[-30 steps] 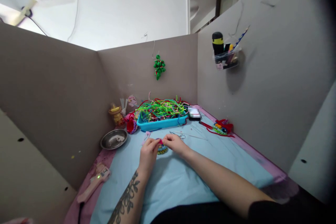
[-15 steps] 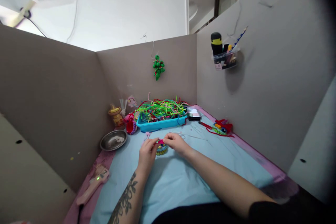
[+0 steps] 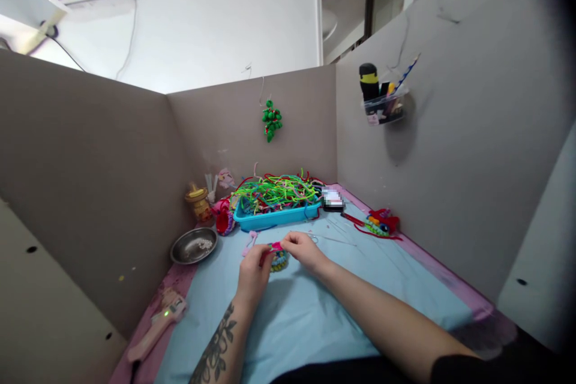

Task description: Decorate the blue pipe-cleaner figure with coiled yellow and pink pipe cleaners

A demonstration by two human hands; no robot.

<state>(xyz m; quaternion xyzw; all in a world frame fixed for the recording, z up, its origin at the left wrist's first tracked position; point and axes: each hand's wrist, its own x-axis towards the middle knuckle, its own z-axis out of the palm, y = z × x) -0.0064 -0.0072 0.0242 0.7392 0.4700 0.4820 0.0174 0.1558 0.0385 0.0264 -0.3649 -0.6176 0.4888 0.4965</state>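
Note:
My left hand [image 3: 252,271] pinches one end of a bright pink fuzzy strip [image 3: 276,246], which looks like pipe cleaner. The fingertips of my right hand [image 3: 306,251] are closed on the strip's other end. Just under it, between both hands, is a small rounded blue and yellow fuzzy piece [image 3: 279,263]; whether the strip is joined to it I cannot tell. A light purple clip-like object [image 3: 250,241] lies behind my left hand. Scissors [image 3: 314,239] lie beyond my right hand, partly hidden by it.
At the back stands a blue tray [image 3: 279,217] heaped with coloured pipe cleaners. A metal bowl [image 3: 182,249] of small white bits and a pink glue gun [image 3: 157,327] lie left. To the right are a phone [image 3: 333,207] and a colourful fuzzy piece [image 3: 380,223]. Grey partitions [image 3: 252,114] surround the table.
The view has tilted up slightly, so everything sits a little lower. My hands stay on the pink strip; more of it and of the blue and yellow piece shows between them.

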